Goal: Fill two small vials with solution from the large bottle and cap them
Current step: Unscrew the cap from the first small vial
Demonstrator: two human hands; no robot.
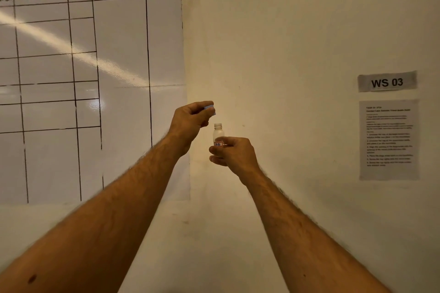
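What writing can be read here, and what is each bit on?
"AW-02", "Supervisor → Ajay", "TASK NAME", "WORK FORCE NAME", "PRODUCTION": whiteboard.
"WS 03": grey sign.
Instruction sheet: too blurred to read.
Vial label: two marks, unclear.

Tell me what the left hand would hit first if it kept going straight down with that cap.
Probably the open mouth of the vial held by the right hand; the left hand with the cap sits slightly off-centre, depth unclear.
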